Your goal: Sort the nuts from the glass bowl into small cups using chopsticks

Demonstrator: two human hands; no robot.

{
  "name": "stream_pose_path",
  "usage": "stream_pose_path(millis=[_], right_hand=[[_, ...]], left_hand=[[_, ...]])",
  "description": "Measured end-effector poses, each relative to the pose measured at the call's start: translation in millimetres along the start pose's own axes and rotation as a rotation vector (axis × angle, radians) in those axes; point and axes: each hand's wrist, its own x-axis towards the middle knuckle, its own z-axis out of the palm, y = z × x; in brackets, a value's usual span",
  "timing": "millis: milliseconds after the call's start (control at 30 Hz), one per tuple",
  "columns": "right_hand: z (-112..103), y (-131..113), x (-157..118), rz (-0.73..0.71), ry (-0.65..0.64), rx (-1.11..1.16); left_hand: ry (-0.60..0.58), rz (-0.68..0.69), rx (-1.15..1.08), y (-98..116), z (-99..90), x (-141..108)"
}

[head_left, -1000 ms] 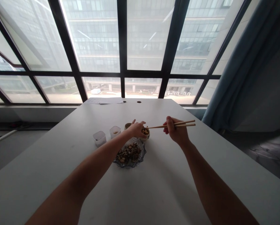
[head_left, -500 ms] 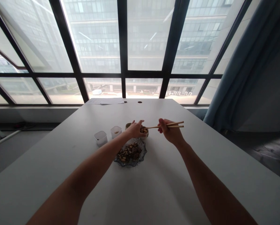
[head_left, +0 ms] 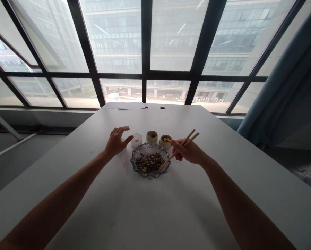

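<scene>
My right hand [head_left: 185, 151] grips a pair of wooden chopsticks [head_left: 190, 137], whose tips reach into the right side of a scalloped glass bowl [head_left: 134, 167]. Dark seeds and a few paler nuts [head_left: 148, 162] lie in that bowl. Behind it stand a small round pot with nuts [head_left: 165, 145], a second round pot [head_left: 152, 139] with something dark inside, and a white cup [head_left: 136, 143] with a little in it. My left hand [head_left: 117, 141], thumb and fingers apart and holding nothing, is left of this cup and largely hides another white cup.
The white table [head_left: 134, 215] reaches back to the windows. Papers [head_left: 125, 105] lie at its far left edge, near two dark round holes. A blue curtain [head_left: 277, 86] hangs at the right.
My left hand has moved left, away from the round pots. My right hand has tilted the chopsticks, bringing their tips from the nut pot down into the glass bowl. The view has shifted slightly.
</scene>
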Motion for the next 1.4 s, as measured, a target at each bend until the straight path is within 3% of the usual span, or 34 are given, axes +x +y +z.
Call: stream_pose_path(millis=[133, 267, 400, 500, 600, 733, 1067, 1233, 1400], right_hand=[[21, 10, 5, -0.146, 0.03, -0.012], [25, 13, 5, -0.215, 0.159, -0.013], [15, 11, 3, -0.184, 0.263, -0.035], [13, 13, 2, -0.179, 0.233, -0.082], [17, 19, 4, -0.187, 0.209, -0.114], [27, 29, 7, -0.187, 0.279, -0.108], [40, 32, 6, -0.156, 0.365, -0.064], [39, 33, 11, -0.039, 0.546, 0.13], [33, 46, 18, 0.026, 0.597, 0.385]], left_hand=[[0.075, -0.135, -0.023, -29, 2.3, -29], [0.089, -0.26, -0.111, -41, 16.3, -46], [0.039, -0.359, -0.196, -42, 23.1, -53], [-0.01, -0.385, -0.213, -40, 22.1, -55], [-0.062, -0.426, -0.211, -37, 18.7, -56], [-0.121, -0.469, -0.203, -33, 13.7, -58], [-0.137, -0.466, -0.207, -28, 6.9, -58], [-0.085, -0.418, -0.243, -31, 11.4, -59], [0.038, -0.255, -0.315, -36, 18.7, -61]])
